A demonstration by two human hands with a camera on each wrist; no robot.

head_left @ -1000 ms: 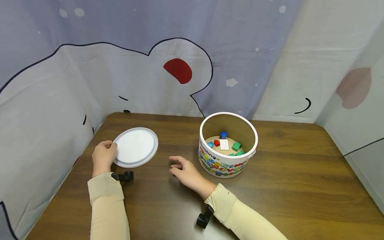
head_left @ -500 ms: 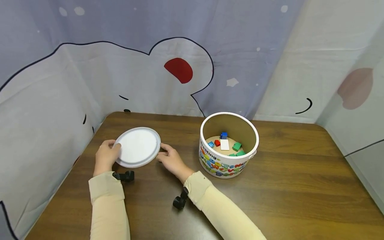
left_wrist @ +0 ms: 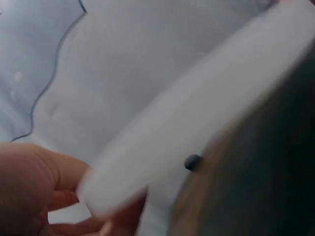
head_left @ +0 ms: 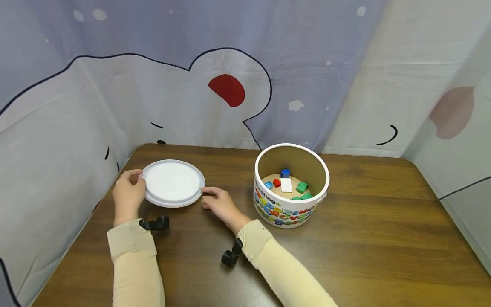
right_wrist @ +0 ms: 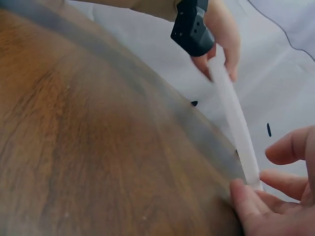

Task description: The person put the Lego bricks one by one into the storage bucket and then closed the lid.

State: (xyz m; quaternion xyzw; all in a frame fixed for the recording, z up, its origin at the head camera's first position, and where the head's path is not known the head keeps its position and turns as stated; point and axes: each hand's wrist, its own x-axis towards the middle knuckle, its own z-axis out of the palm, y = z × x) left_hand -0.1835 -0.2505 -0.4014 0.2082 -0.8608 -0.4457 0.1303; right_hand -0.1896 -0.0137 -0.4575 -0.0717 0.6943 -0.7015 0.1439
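Observation:
A round white lid point(head_left: 173, 181) is held between both hands over the left part of the wooden table. My left hand point(head_left: 129, 192) grips its left rim, thumb on the near side. At the opposite rim, my right hand point(head_left: 222, 206) pinches the edge; in the right wrist view the lid's lower end point(right_wrist: 250, 172) sits between that hand's thumb and fingers. The left wrist view shows the lid point(left_wrist: 192, 108) edge-on and blurred. To the right of the right hand stands a white bucket point(head_left: 285, 211) with colourful letters printed on it, its top uncovered.
Several small blocks lie in the bucket, among them a blue block point(head_left: 285, 173), a red block point(head_left: 277, 183) and a green block point(head_left: 301, 187), plus a white flat piece point(head_left: 286, 185). A patterned curtain point(head_left: 172, 102) hangs behind the table point(head_left: 376, 230).
My right hand has come left from beside the bucket and taken the lid's right rim. The lid has changed its tilt, and my left hand has shifted slightly up and left.

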